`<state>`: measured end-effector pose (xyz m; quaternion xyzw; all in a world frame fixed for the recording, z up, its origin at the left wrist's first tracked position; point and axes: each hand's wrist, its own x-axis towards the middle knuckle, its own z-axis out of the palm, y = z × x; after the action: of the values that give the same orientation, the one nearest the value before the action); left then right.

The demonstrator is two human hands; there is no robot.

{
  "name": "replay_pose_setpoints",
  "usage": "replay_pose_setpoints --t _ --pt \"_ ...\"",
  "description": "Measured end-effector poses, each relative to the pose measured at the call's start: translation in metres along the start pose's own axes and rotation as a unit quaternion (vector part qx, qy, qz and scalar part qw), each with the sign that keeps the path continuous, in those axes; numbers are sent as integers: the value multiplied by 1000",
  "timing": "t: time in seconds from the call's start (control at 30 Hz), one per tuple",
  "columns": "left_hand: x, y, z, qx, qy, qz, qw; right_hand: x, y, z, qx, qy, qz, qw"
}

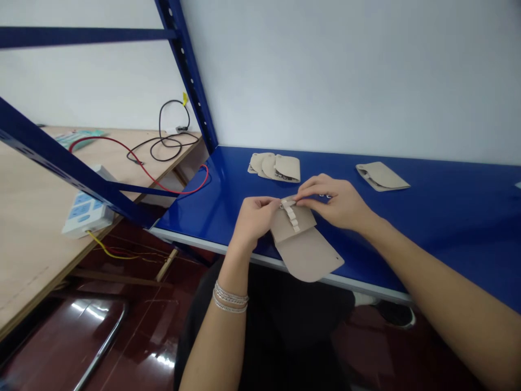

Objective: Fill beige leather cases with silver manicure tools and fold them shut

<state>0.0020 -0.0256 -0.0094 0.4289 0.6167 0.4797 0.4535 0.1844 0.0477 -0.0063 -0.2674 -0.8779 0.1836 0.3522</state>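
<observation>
A beige flap pouch is unfolded at the front edge of the blue table, its rounded flap hanging towards me over the edge. A pale strip with loops runs down its upper panel. My left hand pinches the pouch's upper left edge, beside the top of the strip. From the right, my right hand reaches in with thumb and forefinger closed at the top of the strip. A small pale piece shows by these fingertips, too small to name. Small shiny bits lie partly hidden behind my right hand.
Several folded beige pouches overlap at the back of the blue table. Another pouch lies to the right. A blue rack post, a red cable and a power strip are on the left.
</observation>
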Motion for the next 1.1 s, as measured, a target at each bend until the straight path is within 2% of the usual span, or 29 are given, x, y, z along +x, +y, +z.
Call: replay_pose_setpoints --t 0.13,0.4,0.53,0.7,0.8,0.87,0.93,1.0,1.1 --pt "-1 -1 1 34 -7 16 999 1 -8 6 -3 -9 -35 999" --pt "0 -5 8 16 7 29 999 0 -11 10 -17 23 -34 999" --pt "0 -4 11 1 20 12 1000 -2 -11 13 -11 42 -44 998" --pt "-2 -1 12 -30 -5 1 1000 0 -11 10 26 30 -37 999" --pt "-1 -1 10 -34 -13 3 999 3 -1 -2 37 71 15 997" --pt "0 -3 7 -16 -3 12 1000 5 13 -13 -6 137 80 987" --pt "2 -5 4 6 16 28 999 5 32 -23 -79 171 159 969" --pt "3 -5 1 19 29 34 999 4 50 -28 -144 133 217 956" --pt "1 -3 -2 35 10 37 999 1 67 -23 -207 68 235 947"
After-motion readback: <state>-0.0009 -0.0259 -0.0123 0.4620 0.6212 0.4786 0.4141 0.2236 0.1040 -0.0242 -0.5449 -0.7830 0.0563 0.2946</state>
